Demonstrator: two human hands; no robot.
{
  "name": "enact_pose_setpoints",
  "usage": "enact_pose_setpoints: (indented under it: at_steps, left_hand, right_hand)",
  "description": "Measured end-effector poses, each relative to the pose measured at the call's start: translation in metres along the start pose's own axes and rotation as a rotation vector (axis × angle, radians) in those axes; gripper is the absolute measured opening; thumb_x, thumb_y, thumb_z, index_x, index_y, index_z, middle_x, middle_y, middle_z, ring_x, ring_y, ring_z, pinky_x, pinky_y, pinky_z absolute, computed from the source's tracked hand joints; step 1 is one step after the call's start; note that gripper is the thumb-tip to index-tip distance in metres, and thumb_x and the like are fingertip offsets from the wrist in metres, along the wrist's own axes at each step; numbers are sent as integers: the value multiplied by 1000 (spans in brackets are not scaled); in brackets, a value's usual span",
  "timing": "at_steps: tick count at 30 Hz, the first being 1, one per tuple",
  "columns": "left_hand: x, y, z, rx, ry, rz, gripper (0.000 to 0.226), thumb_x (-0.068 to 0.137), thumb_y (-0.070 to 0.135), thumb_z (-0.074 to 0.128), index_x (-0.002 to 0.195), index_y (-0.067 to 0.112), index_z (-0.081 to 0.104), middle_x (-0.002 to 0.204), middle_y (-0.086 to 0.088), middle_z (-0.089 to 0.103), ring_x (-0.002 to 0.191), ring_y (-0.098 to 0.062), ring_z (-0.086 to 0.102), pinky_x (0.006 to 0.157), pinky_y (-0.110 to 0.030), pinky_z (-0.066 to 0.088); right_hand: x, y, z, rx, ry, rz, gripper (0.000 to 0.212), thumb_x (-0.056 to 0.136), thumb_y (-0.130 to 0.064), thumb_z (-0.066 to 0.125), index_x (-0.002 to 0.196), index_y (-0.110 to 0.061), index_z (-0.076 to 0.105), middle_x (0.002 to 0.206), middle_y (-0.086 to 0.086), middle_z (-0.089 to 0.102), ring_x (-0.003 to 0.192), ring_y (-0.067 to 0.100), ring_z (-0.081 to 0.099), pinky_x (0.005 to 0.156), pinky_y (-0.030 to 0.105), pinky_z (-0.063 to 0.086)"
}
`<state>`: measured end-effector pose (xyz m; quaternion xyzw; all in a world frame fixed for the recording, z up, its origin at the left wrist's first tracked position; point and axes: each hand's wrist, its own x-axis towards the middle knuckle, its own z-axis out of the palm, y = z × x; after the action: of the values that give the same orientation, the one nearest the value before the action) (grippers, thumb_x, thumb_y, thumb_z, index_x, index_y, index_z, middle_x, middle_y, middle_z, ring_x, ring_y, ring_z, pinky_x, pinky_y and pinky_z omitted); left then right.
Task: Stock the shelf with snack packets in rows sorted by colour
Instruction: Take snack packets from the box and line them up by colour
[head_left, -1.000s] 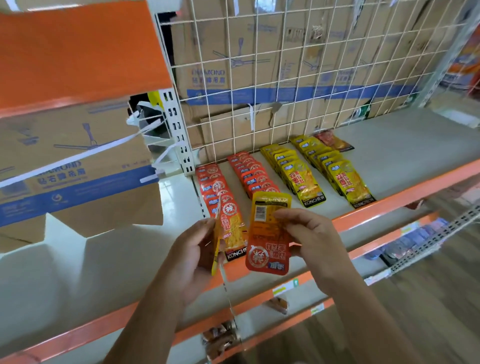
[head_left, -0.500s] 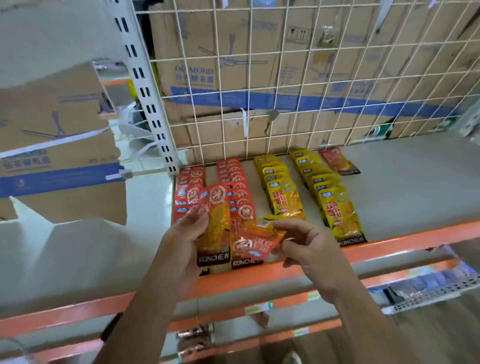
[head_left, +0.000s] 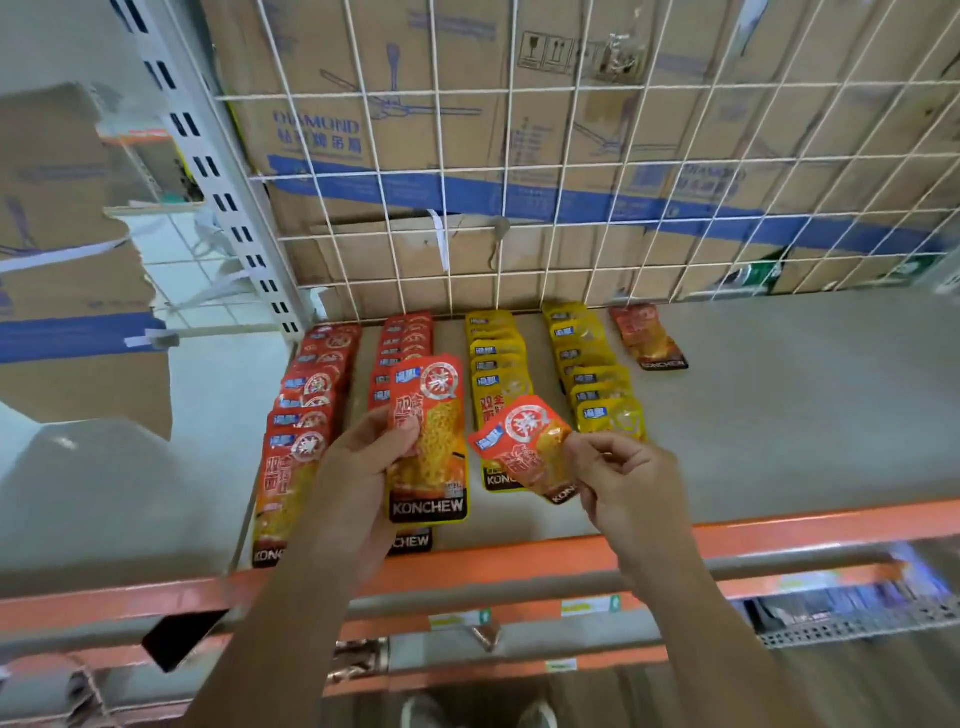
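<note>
Head view: the left hand (head_left: 358, 467) grips a red packet (head_left: 431, 441) upright by its left edge, thumb across the front and fingers curled behind. The right hand (head_left: 628, 483) pinches a second red packet (head_left: 524, 447) by its right edge between thumb and fingertips; it hangs tilted, just above the front of a yellow row.

Both packets are off the shelf (head_left: 779, 415), so the step looks like laying reds on their rows. The right one probably needs to travel left, past the left fingers, since yellow lies under it now.

The shelf holds two red rows (head_left: 306, 410), one left of the left fingers and one beneath them, and two yellow rows (head_left: 587, 358) beyond the right fingertips. Far beyond those fingertips a lone darker packet (head_left: 647, 338) lies apart. A wire grid (head_left: 571, 208) closes the back, with boxes (head_left: 415, 130) behind it.
</note>
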<state>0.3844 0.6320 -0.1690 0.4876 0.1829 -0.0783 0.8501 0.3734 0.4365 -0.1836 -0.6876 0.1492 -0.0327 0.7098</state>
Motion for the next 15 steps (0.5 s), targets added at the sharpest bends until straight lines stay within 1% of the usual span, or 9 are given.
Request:
enact_pose_setpoints:
  at_steps: [2, 4, 7, 9, 10, 11, 12, 13, 15]
  left_hand:
    - [1, 0, 4, 20, -12, 16, 27, 90, 5, 58, 72, 21, 71, 87, -6, 74, 71, -19, 71, 57, -32, 58]
    - [5, 1, 5, 42, -15, 30, 24, 90, 5, 58, 75, 21, 69, 86, -5, 74, 70, -18, 71, 56, -32, 57]
    - [13, 2, 8, 81, -30, 25, 17, 90, 6, 58, 83, 19, 67, 85, -3, 73, 68, -18, 71, 55, -32, 58]
    - [18, 3, 12, 93, -41, 16, 13, 89, 5, 59, 90, 16, 66, 88, -4, 73, 72, -19, 71, 60, -34, 59]
    - [20, 3, 14, 101, -49, 14, 12, 89, 4, 59, 93, 14, 65, 92, -6, 73, 77, -21, 71, 65, -36, 59]
    - [23, 2, 16, 118, -58, 18, 12, 89, 3, 59, 95, 12, 65, 95, -8, 72, 81, -22, 70, 70, -37, 59]
    - [26, 1, 18, 134, -69, 22, 11, 89, 2, 59, 94, 11, 64, 95, -8, 72, 81, -22, 70, 71, -37, 59]
    - [29, 0, 20, 148, -75, 26, 10, 89, 2, 59, 92, 10, 63, 91, -6, 73, 78, -20, 70, 67, -34, 59]
    - [34, -3, 25, 153, -83, 35, 13, 89, 0, 58, 87, 11, 62, 82, -3, 73, 72, -16, 69, 59, -27, 57]
  right_hand:
    - [5, 1, 2, 51, 51, 47, 16, 90, -9, 63, 75, -12, 68, 38, -7, 41, 34, 3, 32, 36, 13, 27]
    - [7, -1, 4, 118, 83, 93, 12, 90, -10, 62, 80, -8, 69, 38, -8, 38, 33, 2, 29, 35, 13, 25]
    - [9, -8, 9, 204, 120, 133, 12, 91, -8, 59, 84, -2, 67, 36, -10, 41, 30, 2, 36, 34, 9, 28]
    - [12, -13, 11, 235, 145, 157, 13, 92, -7, 58, 82, -4, 65, 35, -11, 44, 30, 1, 40, 34, 8, 30]
    - [14, -13, 12, 242, 152, 171, 13, 93, -8, 58, 82, -5, 65, 35, -11, 45, 30, 1, 40, 33, 8, 29]
    - [17, -13, 14, 247, 156, 187, 12, 93, -9, 58, 84, -4, 65, 35, -12, 43, 29, 1, 36, 33, 10, 27]
    - [19, -11, 16, 249, 158, 206, 13, 93, -11, 59, 85, -4, 65, 35, -13, 38, 29, 1, 29, 32, 13, 24]
    - [22, -9, 17, 251, 159, 222, 14, 93, -14, 59, 84, -5, 65, 36, -14, 34, 31, 1, 24, 32, 16, 21]
    - [25, -5, 18, 249, 149, 234, 16, 93, -17, 60, 81, -7, 65, 39, -10, 28, 34, 4, 19, 34, 16, 17]
